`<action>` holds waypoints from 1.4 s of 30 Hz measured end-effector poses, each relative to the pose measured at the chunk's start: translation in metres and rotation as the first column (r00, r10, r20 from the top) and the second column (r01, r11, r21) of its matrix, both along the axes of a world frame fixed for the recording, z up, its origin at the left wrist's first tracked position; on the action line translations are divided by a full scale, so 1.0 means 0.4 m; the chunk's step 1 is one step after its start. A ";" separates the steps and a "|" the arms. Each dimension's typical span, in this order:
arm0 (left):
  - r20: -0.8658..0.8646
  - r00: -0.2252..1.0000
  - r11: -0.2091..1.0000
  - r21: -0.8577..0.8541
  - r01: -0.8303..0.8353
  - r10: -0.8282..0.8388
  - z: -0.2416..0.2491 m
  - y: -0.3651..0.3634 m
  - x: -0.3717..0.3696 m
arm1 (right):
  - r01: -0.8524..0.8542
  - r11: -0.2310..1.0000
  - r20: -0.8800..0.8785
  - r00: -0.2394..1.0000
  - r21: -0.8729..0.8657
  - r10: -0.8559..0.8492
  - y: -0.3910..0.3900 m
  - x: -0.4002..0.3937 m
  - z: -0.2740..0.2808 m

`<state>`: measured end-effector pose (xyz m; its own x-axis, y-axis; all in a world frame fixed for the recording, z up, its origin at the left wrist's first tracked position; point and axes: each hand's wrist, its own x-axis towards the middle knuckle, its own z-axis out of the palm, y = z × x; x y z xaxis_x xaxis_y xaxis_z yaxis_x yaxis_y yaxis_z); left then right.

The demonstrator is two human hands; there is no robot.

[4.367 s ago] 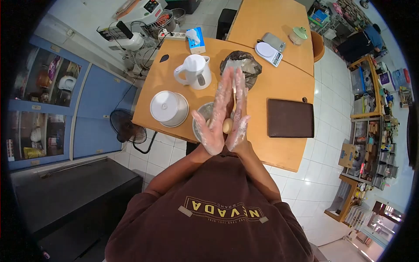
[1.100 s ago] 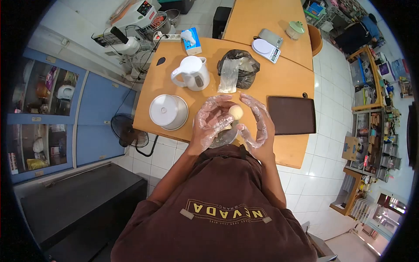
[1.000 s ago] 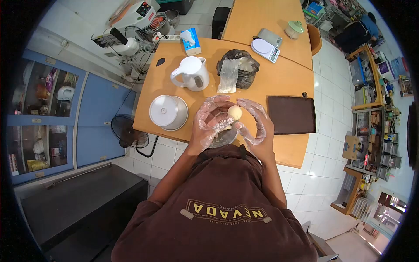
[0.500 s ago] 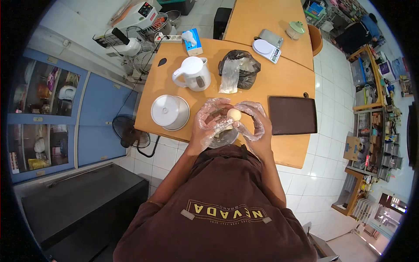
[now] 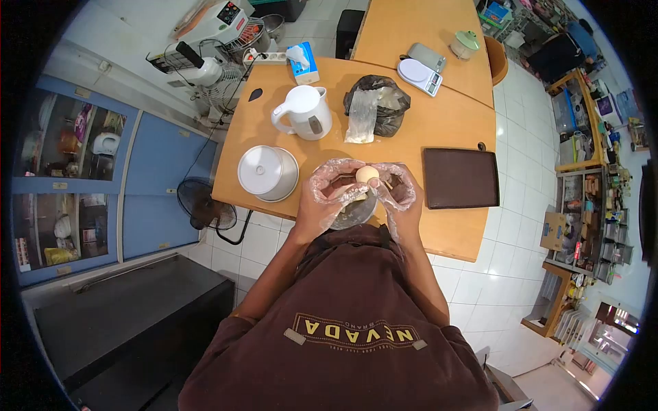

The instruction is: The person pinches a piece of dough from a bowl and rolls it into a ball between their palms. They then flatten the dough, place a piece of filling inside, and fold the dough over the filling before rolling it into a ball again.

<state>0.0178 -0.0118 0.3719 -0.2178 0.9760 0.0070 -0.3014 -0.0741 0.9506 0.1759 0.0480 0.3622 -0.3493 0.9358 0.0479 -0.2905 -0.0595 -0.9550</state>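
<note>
A small pale dough ball (image 5: 367, 174) is pinched between the fingertips of both hands, above the table's near edge. My left hand (image 5: 332, 188) curls in from the left, its fingers touching the ball. From the other side, my right hand (image 5: 401, 189) meets it with thumb and fingertips. Whitish, flour-like coating covers both hands. Beneath them a bowl (image 5: 353, 215) shows in part; my hands hide most of it, and its contents are hard to make out.
On the wooden table (image 5: 404, 147) stand a white lidded tub (image 5: 263, 172), a white kettle (image 5: 303, 113), a black plastic bag (image 5: 391, 109) with a clear bag (image 5: 360, 118), a dark brown tray (image 5: 460, 179) and a kitchen scale (image 5: 419, 75). A tissue box (image 5: 303, 65) sits farther back.
My right hand has closed inward, and its thumb and fingers are nearer the dough ball. The ball has shifted slightly up in view and stays between my fingertips.
</note>
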 end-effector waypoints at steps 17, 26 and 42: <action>-0.037 0.999 1.000 -0.003 -0.026 0.026 -0.012 0.004 -0.003 | 0.011 0.997 0.058 0.998 -0.080 -0.006 -0.012 -0.010 -0.014; 0.148 0.989 0.999 -0.029 -0.017 0.021 -0.037 0.001 -0.010 | -0.053 0.964 -0.066 0.997 -0.260 0.038 -0.006 -0.006 -0.026; 0.039 0.993 0.994 0.008 0.109 -0.109 -0.071 0.030 -0.026 | -0.100 0.917 -0.207 0.978 -0.386 0.020 0.005 -0.003 -0.024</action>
